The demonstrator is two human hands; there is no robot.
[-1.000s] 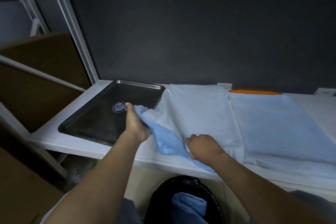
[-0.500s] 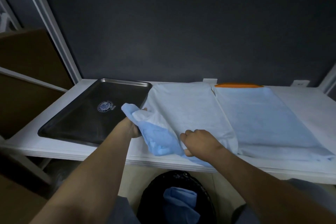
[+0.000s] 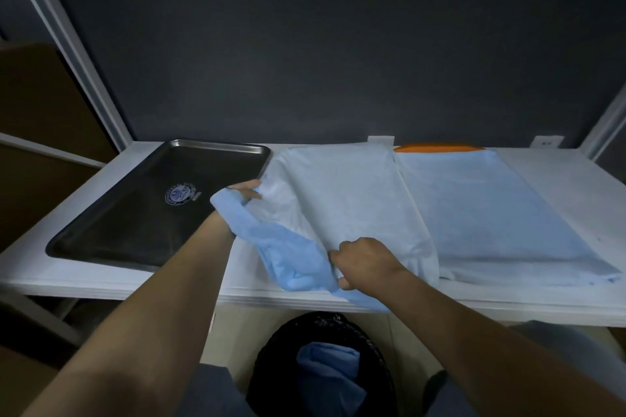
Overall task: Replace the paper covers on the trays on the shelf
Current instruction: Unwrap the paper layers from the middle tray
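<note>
Head view: the paper cover [image 3: 338,210] lies mid-frame on the shelf [image 3: 101,281], left hand [image 3: 249,192] pinching its raised corner, right hand [image 3: 364,262] curling its fingers [image 3: 340,254] round the front edge. Pulled between both grips, the thin sheet could tear. Against half a second ago, that corner sits higher, nearer the bare tray [image 3: 152,206].

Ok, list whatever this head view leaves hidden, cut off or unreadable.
Head view: anything under the paper cover is hidden by it.
Orange object: only a sliver shows behind the right cover.
Emblem on the metal tray: too small and dim to read.
Left hand: mostly wrapped by the cover's lifted corner.
Bin: cut off by the bottom edge.
</note>
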